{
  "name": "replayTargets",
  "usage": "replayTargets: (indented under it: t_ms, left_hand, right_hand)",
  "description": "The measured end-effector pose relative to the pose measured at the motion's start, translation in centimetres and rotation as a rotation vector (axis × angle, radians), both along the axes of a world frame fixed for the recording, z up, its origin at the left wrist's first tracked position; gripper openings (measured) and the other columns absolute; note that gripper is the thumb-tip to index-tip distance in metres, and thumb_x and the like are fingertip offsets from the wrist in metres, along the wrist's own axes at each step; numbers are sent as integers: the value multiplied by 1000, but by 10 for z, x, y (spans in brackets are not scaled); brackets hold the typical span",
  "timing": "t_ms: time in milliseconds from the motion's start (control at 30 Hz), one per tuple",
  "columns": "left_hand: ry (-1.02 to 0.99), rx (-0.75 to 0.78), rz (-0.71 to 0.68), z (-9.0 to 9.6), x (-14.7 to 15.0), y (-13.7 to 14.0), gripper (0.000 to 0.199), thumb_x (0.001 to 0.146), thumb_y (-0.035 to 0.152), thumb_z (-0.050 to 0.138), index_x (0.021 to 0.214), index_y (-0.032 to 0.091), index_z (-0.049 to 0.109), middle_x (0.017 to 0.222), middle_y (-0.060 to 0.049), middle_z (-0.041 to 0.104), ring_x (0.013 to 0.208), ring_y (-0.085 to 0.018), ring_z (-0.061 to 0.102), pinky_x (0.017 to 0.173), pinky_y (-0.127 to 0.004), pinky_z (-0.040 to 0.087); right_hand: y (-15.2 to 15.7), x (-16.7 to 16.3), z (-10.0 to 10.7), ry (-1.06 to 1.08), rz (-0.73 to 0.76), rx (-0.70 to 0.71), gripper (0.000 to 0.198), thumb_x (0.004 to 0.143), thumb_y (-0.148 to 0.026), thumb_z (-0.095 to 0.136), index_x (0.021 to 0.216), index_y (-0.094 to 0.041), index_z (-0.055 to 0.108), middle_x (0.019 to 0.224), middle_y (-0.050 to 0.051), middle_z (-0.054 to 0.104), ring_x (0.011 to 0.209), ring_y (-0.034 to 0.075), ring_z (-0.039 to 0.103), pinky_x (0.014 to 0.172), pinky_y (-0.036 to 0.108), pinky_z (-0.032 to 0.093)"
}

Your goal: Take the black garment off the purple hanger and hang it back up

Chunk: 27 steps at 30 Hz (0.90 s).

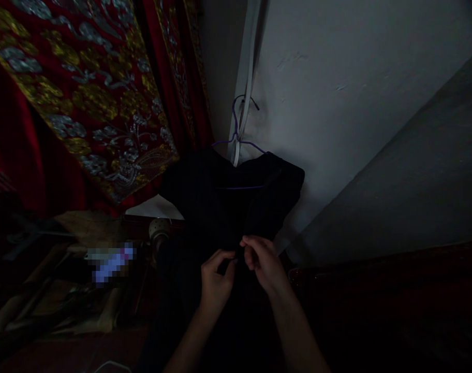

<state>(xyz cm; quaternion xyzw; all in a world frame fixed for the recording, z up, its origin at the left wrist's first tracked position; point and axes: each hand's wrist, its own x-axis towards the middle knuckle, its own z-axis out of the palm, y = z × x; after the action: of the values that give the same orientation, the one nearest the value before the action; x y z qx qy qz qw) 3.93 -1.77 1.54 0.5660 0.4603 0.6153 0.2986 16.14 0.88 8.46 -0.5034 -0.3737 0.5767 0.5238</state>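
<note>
Dim wall, hung garment, hands pinching it

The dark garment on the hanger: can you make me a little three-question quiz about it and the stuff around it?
1. True or false: the dark garment hangs on a green hanger.
2. Where in the picture is the decorated red cloth? A) bottom right B) upper left C) upper right
3. Fill the gap: the left hand and right hand are ____ the hanger.

Key: 1 false, it looks purple; 2 B; 3 below.
</note>
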Motion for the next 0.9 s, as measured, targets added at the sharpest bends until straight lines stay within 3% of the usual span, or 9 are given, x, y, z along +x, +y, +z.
replayTargets:
  t_ms: [267,367,467,567,633,733,800,900]
  left_hand:
    - [133,8,-59,-15,4,26,13,83,12,61,82,18,72,79,-4,74,76,-19,71,72,-29,56]
    - [208,9,-118,-15,-1,33,16,81,8,59,81,19,70,80,-4,73,77,-19,71,71,-29,55]
    - [309,3,-223,-6,-13,37,20,79,3,57,79,19,68,78,-3,72,74,-19,70,69,-28,54]
    - [387,28,-279,21,-26,45,24,81,5,60,95,20,71,92,-5,74,84,-20,72,79,-31,56]
    - [388,97,-252,52,-33,55,34,87,11,62,119,21,66,108,-7,73,98,-21,71,90,-33,54]
    - [357,319,-140,108,-41,75,38,96,17,55,135,21,57,103,-6,72,95,-18,69,91,-32,53]
    - [381,442,-74,140,-43,88,40,99,17,53,138,20,55,103,-6,71,93,-16,68,89,-31,52]
    - [504,554,-72,167,-44,103,25,99,15,53,120,18,66,104,-6,72,96,-17,68,87,-29,51]
  right_hand:
    - [90,-13,112,38,-88,323,22,66,-35,72,66,-14,66,46,-3,56,35,5,43,34,17,23]
    - [98,-21,125,45,-111,407,23,73,-37,69,69,-15,64,48,-3,57,36,5,44,35,17,25]
    - [92,-24,118,39,-84,427,27,74,-43,68,72,-16,63,48,-4,56,37,6,45,36,18,26]
    - [84,-20,106,0,-35,440,32,74,-49,68,74,-18,63,47,-5,55,37,6,45,37,18,28]
    - [82,-17,100,-49,-2,462,34,75,-52,67,74,-18,62,48,-5,55,38,6,45,37,18,29]
    - [80,-14,99,-124,31,517,32,79,-50,65,74,-19,62,48,-5,56,39,7,47,39,18,31]
    - [77,-13,101,-160,37,570,28,82,-46,63,72,-19,62,47,-5,54,39,7,46,39,19,31]
    - [71,-11,108,-205,34,641,25,85,-40,61,71,-20,62,47,-6,50,40,7,44,41,21,32]
